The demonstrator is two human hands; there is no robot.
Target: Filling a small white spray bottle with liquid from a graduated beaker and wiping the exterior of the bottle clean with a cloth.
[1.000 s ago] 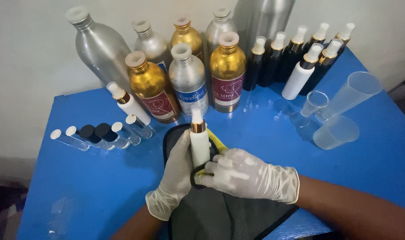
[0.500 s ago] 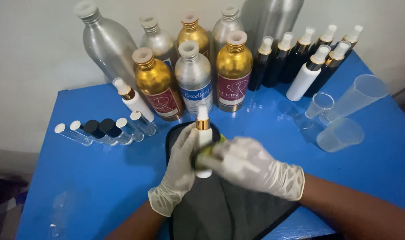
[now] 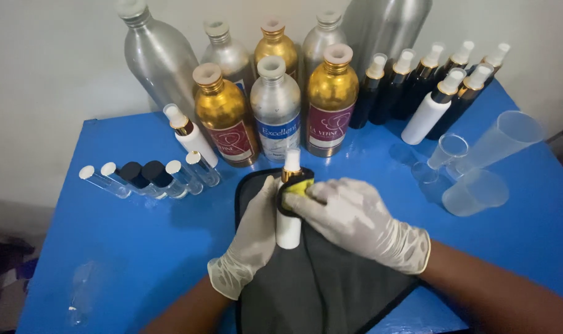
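My left hand, in a white glove, grips a small white spray bottle with a gold collar and white nozzle, upright over a dark grey cloth. My right hand, also gloved, presses a fold of the cloth with a yellow patch against the bottle's upper part, just below the collar. The cloth lies flat on the blue table under both hands.
Large silver and gold metal bottles stand at the back. Black and white spray bottles cluster back right. Clear plastic cups lie at right. Small vials and another white spray bottle rest at left.
My right hand with the cloth fold has slid up the bottle to just under its collar. The left hand keeps its hold on the bottle.
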